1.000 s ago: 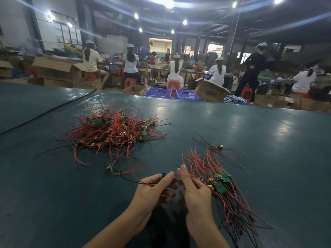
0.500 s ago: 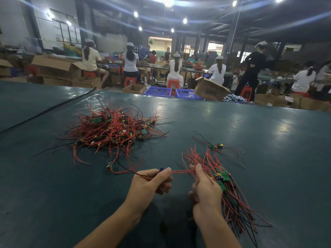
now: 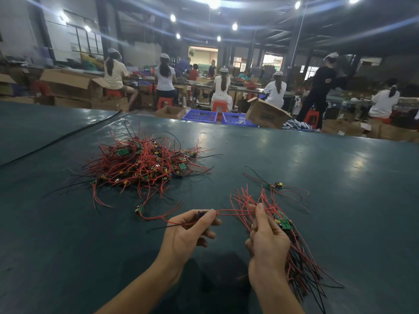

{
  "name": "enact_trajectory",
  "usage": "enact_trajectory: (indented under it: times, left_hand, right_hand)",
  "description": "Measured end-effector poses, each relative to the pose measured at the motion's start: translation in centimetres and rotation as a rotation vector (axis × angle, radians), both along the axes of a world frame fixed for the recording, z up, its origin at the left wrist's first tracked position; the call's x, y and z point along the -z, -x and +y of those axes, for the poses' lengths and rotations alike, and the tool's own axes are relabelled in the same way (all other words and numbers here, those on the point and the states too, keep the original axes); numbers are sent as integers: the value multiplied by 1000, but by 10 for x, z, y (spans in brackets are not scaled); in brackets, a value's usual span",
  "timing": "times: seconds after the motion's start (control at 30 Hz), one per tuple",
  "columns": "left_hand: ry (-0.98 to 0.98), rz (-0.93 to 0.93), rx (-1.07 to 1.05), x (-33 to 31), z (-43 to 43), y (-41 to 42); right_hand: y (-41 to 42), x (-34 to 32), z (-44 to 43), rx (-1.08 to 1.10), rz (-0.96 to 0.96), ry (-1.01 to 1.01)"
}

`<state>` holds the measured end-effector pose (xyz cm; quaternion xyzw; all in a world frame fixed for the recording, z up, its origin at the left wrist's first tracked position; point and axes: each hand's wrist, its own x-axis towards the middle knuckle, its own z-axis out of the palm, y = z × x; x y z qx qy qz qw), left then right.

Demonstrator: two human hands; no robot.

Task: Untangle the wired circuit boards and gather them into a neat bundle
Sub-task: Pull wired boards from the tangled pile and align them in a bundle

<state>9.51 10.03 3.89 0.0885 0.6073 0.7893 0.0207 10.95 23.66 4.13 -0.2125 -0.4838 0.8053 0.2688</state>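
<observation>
Now you are adding one board. Your left hand point(image 3: 188, 232) pinches a small wired board point(image 3: 202, 214); your right hand point(image 3: 267, 239) grips the bundle point(image 3: 301, 266), near right. Next, lay its wires along the others. The tangled pile point(image 3: 140, 164) lies far left.

The right hand point(image 3: 267, 241) covers part of the bundle point(image 3: 301, 264), whose wire tips leave the bottom edge; fingers of the left hand point(image 3: 188, 232) hide most of a small dark part point(image 3: 201, 214); distant workers point(image 3: 221, 87) are blurred.
</observation>
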Motion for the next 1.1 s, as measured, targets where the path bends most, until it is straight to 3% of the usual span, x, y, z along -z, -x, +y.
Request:
enact_trajectory:
  times: [0.23,0.43,0.53,0.7,0.83,0.97,1.1]
  left_hand:
    - [9,5,-109,4,1,2]
    - [52,12,-80,7,3,-2]
    - [76,-2,-78,6,3,-1]
    - [58,-26,-90,1,0,4]
    - [-120,-174,-64,-5,-3,5]
    - [-351,-334,-52,-7,-10,12]
    - [-521,-338,-67,-8,-14,17]
  right_hand:
    - [-3,0,-8,13,34,-109]
    - [-8,11,-38,-190,65,-348]
    - [-7,12,-39,-235,6,-284]
    - [6,4,-3,-39,-69,19]
    - [6,6,3,-28,-39,20]
    - [1,7,-4,-70,2,-151]
    - [0,7,-8,-130,78,-245]
